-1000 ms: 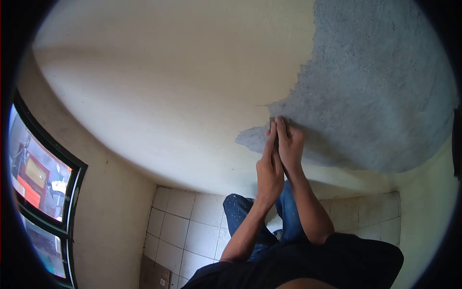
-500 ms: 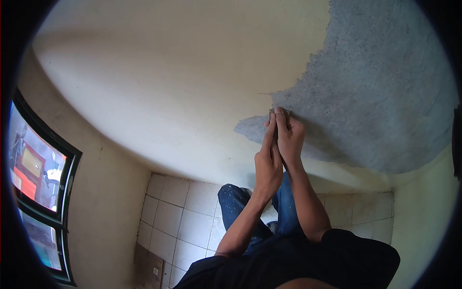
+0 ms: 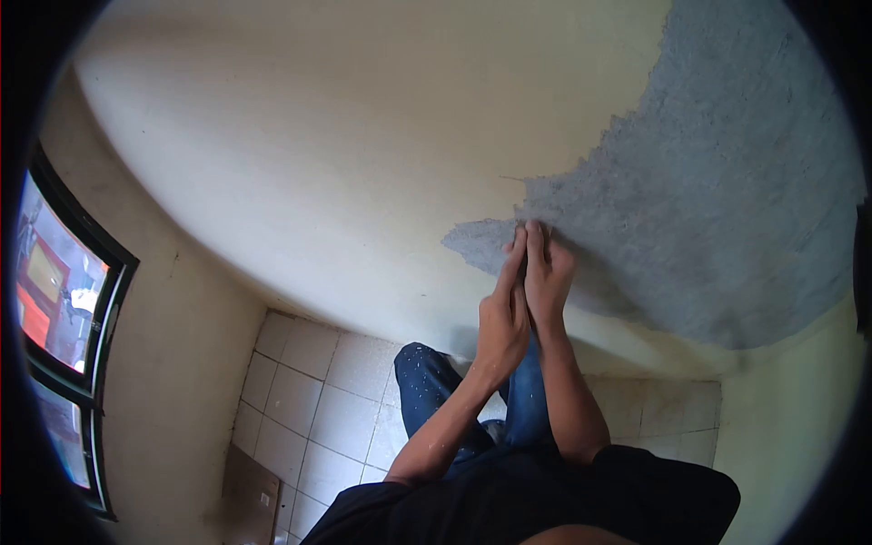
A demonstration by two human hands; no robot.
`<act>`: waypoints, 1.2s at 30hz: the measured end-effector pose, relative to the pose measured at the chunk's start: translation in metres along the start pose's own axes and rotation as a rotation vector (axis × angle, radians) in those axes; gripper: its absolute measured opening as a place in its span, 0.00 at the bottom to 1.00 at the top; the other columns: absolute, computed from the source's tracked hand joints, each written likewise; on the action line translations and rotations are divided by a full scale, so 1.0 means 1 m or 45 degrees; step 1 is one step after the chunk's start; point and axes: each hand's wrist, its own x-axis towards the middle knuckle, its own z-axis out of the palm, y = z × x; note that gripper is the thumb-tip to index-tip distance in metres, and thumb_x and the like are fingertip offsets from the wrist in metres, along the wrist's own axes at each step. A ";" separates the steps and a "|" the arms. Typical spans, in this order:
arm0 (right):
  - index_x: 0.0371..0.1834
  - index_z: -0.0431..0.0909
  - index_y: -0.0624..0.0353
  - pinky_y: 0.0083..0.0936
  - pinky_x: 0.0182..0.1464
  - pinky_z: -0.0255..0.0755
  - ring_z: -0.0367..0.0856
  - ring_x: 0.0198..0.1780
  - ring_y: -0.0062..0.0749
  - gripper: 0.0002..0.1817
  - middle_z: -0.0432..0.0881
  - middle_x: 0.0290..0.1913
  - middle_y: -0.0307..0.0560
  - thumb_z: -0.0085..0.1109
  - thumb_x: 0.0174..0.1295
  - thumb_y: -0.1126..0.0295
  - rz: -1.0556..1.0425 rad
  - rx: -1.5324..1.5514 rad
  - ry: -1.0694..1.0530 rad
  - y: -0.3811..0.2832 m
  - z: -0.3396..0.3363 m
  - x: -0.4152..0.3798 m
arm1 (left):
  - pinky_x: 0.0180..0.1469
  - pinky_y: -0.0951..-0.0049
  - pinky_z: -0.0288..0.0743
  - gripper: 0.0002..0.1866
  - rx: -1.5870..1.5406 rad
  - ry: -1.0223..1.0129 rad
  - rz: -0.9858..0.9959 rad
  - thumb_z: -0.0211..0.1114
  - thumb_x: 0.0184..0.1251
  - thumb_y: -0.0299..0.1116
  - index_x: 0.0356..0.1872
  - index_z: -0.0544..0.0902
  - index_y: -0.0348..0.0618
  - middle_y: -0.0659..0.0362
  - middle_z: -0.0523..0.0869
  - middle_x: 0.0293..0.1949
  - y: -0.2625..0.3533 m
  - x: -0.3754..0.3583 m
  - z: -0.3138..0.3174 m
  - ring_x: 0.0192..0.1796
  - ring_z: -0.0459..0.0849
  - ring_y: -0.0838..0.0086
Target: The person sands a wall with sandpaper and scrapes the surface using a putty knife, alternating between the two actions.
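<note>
My left hand (image 3: 505, 313) and my right hand (image 3: 548, 277) are side by side, fingers pointing up at the wall. Both sets of fingers are closed around a small, dark, thin tool (image 3: 521, 263), mostly hidden between them; its tip meets the wall. That spot lies on the left part of a rough grey bare patch (image 3: 718, 182), just below its jagged edge with the cream paint (image 3: 363, 136). A narrow grey tongue reaches left of my fingertips.
White floor tiles (image 3: 295, 400) lie below the wall, with my knees in paint-flecked jeans (image 3: 423, 381) above them. A brown board (image 3: 250, 500) is at the lower left. A dark-framed window (image 3: 100, 336) stands in the left wall.
Both hands have moved slightly down the wall with the tool, still gripping it. The view has shifted a little, so the grey patch sits further right and the window further left.
</note>
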 end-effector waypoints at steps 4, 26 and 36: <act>0.39 0.87 0.71 0.24 0.37 0.80 0.88 0.33 0.24 0.22 0.90 0.31 0.47 0.56 0.83 0.60 -0.075 -0.117 -0.065 -0.026 0.004 0.016 | 0.67 0.60 0.74 0.28 0.009 0.043 0.079 0.43 0.85 0.21 0.82 0.65 0.46 0.36 0.78 0.70 0.001 0.008 0.000 0.69 0.80 0.44; 0.38 0.87 0.72 0.25 0.36 0.79 0.86 0.32 0.24 0.24 0.90 0.30 0.47 0.54 0.83 0.60 -0.066 -0.074 -0.012 -0.026 0.013 0.024 | 0.68 0.64 0.74 0.29 -0.155 -0.046 -0.093 0.45 0.84 0.22 0.84 0.64 0.47 0.38 0.76 0.74 0.024 0.013 -0.012 0.72 0.80 0.43; 0.37 0.87 0.73 0.24 0.36 0.77 0.84 0.31 0.22 0.25 0.90 0.30 0.47 0.55 0.83 0.59 -0.070 -0.136 0.009 -0.036 0.011 0.025 | 0.49 0.53 0.79 0.30 -0.106 0.069 0.139 0.47 0.83 0.26 0.83 0.64 0.56 0.33 0.84 0.55 0.009 0.013 -0.002 0.46 0.86 0.36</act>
